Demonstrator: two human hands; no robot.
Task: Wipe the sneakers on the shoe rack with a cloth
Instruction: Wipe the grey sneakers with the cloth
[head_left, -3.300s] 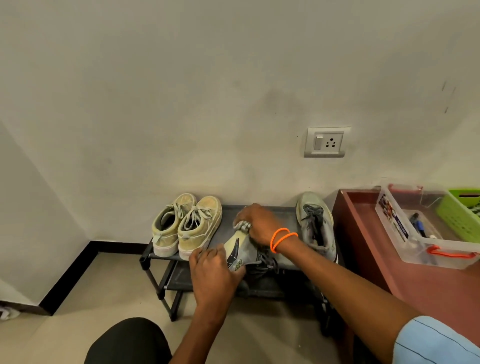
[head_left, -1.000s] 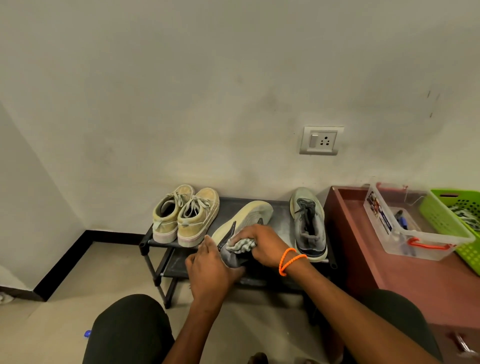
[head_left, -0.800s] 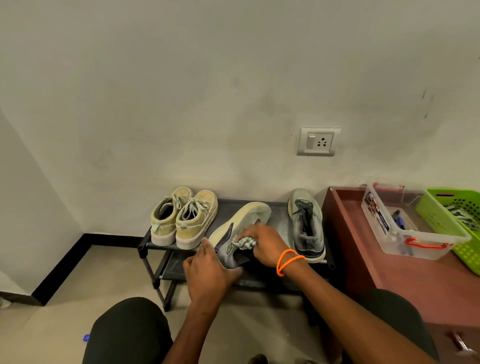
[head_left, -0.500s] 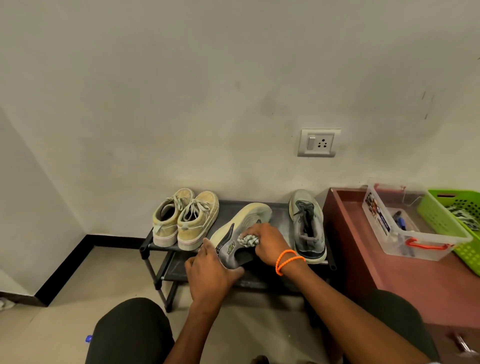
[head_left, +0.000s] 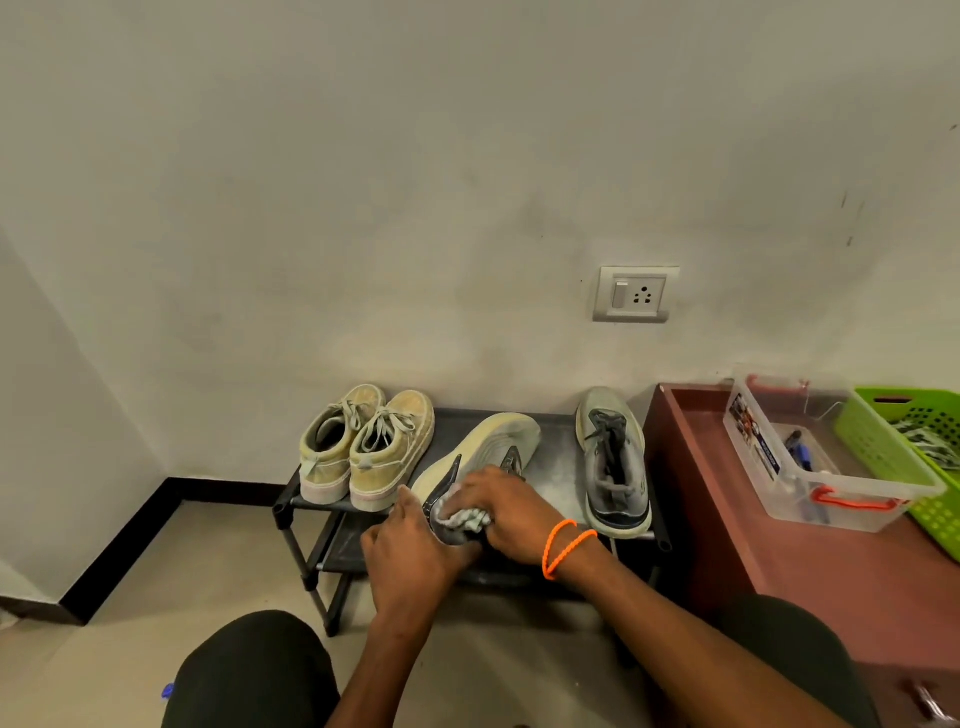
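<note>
Grey running sneaker with pale sole (head_left: 483, 452) lies tipped on its side on the black metal shoe rack (head_left: 558, 467), long axis running from heel, nearest the person, away toward the wall. Left hand (head_left: 410, 556) grips the heel; right hand (head_left: 506, 506), fingers curled round a crumpled grey-white cloth (head_left: 462, 518), presses it on the upper just beyond.

Both forearms reach forward, converging at centre. Left hand (head_left: 410, 556) curled, knuckles up, gripping the near end of the tipped sneaker (head_left: 480, 452). Right hand (head_left: 506, 506) fingers curled round a bunched cloth (head_left: 462, 517), pressed against it.
</note>
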